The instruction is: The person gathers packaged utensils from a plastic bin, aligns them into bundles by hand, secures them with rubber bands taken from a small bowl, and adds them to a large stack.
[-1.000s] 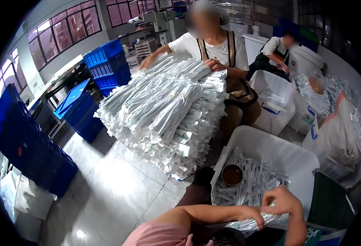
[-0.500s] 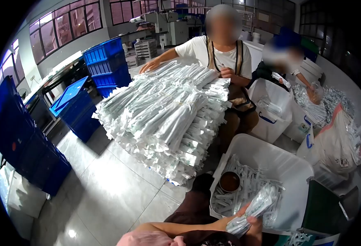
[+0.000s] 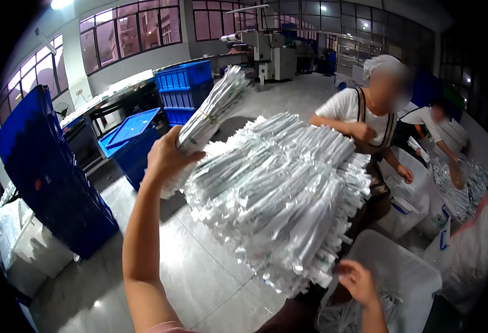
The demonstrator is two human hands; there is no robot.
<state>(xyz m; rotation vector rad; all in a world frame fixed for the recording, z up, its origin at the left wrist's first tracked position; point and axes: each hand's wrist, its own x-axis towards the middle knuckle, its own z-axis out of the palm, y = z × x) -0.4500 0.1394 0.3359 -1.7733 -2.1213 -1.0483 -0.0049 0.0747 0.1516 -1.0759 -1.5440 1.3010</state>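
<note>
A banded bundle of long, thin, clear-wrapped packets (image 3: 213, 108) is held up in my left hand (image 3: 169, 155), whose fingers are closed round its lower end. The bundle slants up beyond the far left corner of a large pile of similar packets (image 3: 271, 188). My right hand (image 3: 359, 283) is at the near right corner of that pile, fingers loosely curved and apart, holding nothing visible. Below it stands a white plastic bin (image 3: 421, 277) with loose packets (image 3: 360, 313) inside, partly hidden by my right forearm.
Blue crates (image 3: 55, 183) stand stacked at left, with a lidded blue crate (image 3: 133, 144) and more stacked crates (image 3: 185, 89) behind. A co-worker in a white shirt (image 3: 360, 116) is beyond the pile. Another person (image 3: 427, 127) works at far right, near a woven sack (image 3: 471, 238).
My left hand has carried the bundle from above the bin up to the pile's far left. My right hand has let go of it. The view has swung, and the co-worker's hands have moved.
</note>
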